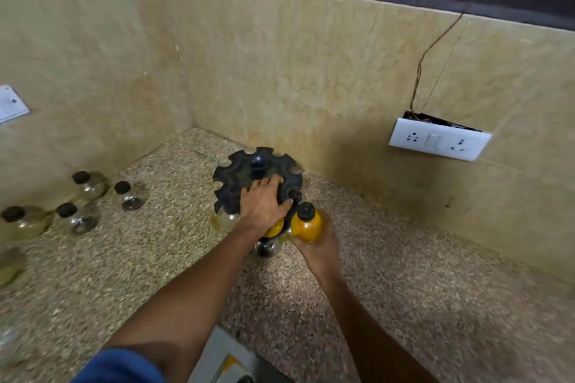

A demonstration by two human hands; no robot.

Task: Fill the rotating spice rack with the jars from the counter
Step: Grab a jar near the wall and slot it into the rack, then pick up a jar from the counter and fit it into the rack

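We take the black spice rack (258,179) as our landmark; it stands on the speckled desk (404,274) near the corner of the beige walls. Our left hand (263,204) lies spread flat across the rack's top disc on the near side, holding no jar — we judge it is there to stop the rack turning, or to bring an empty notch round to the front. Our right hand (314,242) is wrapped around a yellow-filled jar (306,224) with a black lid, held upright just at the rack's near-right edge, touching or almost touching it; that looks like the step of sliding the jar's neck into a notch. Another yellow jar (275,227) appears to hang already under the near rim, half hidden by our left hand.

Well to the left of the rack, four black-lidded jars (77,218) wait on the desk, with another blurred one nearer the left edge — so most of the job seems to be ahead.

To the right of the rack a white socket plate (438,143) hangs on the wall. We can read no label, brand or writing anywhere; the jars look unmarked.
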